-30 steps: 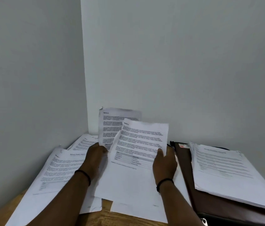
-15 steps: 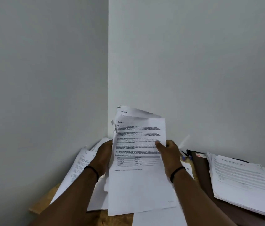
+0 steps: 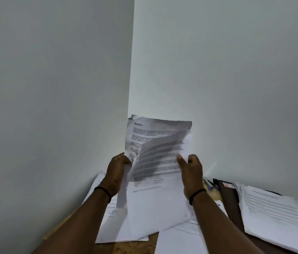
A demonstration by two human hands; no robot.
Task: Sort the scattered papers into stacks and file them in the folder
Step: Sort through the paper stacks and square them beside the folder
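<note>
- Held sheets (image 3: 158, 162): raised upright above the bench's far left corner, clear of the surface; front sheet blurred and curling across the one behind, headed "Section 6".
- Left hand (image 3: 116, 173): grips the left edge of the sheets, fingers curled behind the paper, thumb at the front edge.
- Right hand (image 3: 190, 173): pinches the right edge, thumb (image 3: 181, 161) pressed on the printed face, fingers (image 3: 194, 158) curled behind.
- Position relative to fingers: sheets stand between both hands, most of the printed area above the fingers, lower margins hanging below the wrists.
- Step in hand, judged: comparing or squaring two sheets before adding them to a stack.
- Good practice advised: align the top edges, tap the lower edges level on the bench, keep the pinch light to avoid creasing, confirm the heading before placing.
- Loose papers (image 3: 120, 222): spread on the bench under the hands, overlapping, near the left wall.
- Sorted stack (image 3: 276, 213): lying on the dark folder (image 3: 230, 202) at the bench's right side, well apart from the held sheets.
- Pens (image 3: 210, 185): near the far edge beside the folder; detail too small to tell.
- Task judged partly done; filing not yet begun.
</note>
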